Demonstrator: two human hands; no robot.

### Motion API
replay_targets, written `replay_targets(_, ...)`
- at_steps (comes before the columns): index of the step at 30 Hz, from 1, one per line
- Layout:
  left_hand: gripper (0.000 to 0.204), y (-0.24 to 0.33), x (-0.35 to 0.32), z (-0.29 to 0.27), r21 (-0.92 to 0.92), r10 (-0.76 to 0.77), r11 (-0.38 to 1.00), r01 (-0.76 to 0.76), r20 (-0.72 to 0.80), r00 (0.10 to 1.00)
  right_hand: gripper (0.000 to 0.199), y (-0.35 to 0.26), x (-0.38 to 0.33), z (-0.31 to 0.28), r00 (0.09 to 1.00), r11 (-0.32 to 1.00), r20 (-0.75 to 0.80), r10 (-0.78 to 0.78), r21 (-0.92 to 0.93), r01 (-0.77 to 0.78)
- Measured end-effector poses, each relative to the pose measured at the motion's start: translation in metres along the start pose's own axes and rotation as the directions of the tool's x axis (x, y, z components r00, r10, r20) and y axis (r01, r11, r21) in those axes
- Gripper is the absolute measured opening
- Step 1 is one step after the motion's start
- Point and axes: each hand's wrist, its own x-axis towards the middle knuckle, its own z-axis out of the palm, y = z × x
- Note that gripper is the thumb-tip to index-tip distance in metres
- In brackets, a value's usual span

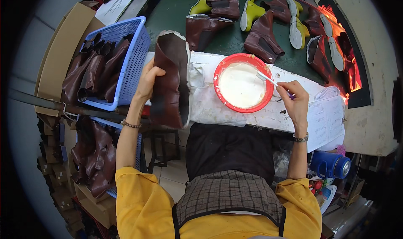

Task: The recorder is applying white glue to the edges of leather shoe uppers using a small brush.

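Note:
My left hand (pixel 147 80) grips a dark brown leather boot upper (pixel 170 81) by its left side and holds it up left of the bowl. A pale lining edge runs along the upper's top and right side. In my right hand (pixel 296 102) is a small brush (pixel 268 78) with a white handle and a bit of purple by the palm. Its bristle end is over the right part of a red bowl (pixel 217 88), at or just above the creamy white paste (pixel 241 86); whether they touch I cannot tell.
Brown boot uppers (pixel 262 37) and yellow-green heeled soles (pixel 252 14) line the green table, near a glowing orange heater (pixel 356 79) at right. Blue baskets (pixel 134 58) of uppers stand at left. A stained cloth (pixel 214 104), written sheets (pixel 325 123) and a blue flask (pixel 329 164) are close by.

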Motion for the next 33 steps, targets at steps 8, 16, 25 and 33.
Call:
replay_targets(8,0.054,0.052,-0.041,0.062,-0.27,-0.064,0.961,0.06,-0.006,0.998,0.016,0.015,-0.01,-0.007,0.988,0.996,0.148,0.046,-0.086,-0.034)
replay_targets(16,0.04,0.088,-0.042,0.083,0.237,-0.343,0.936,0.258,0.47,0.813,0.017,-0.05,0.024,0.003,0.899,0.905,0.126,-0.42,0.136,0.404)
replay_targets(25,0.032,0.096,-0.043,0.093,0.06,-0.124,0.991,0.118,0.124,0.984,0.02,-0.057,0.009,0.02,0.935,0.931,-0.002,-0.354,0.093,0.352)
replay_targets(33,0.039,0.084,-0.014,0.074,0.135,0.113,0.987,-0.091,-0.162,0.98,0.02,-0.054,0.0,0.032,0.982,0.947,0.027,-0.189,0.269,0.175)
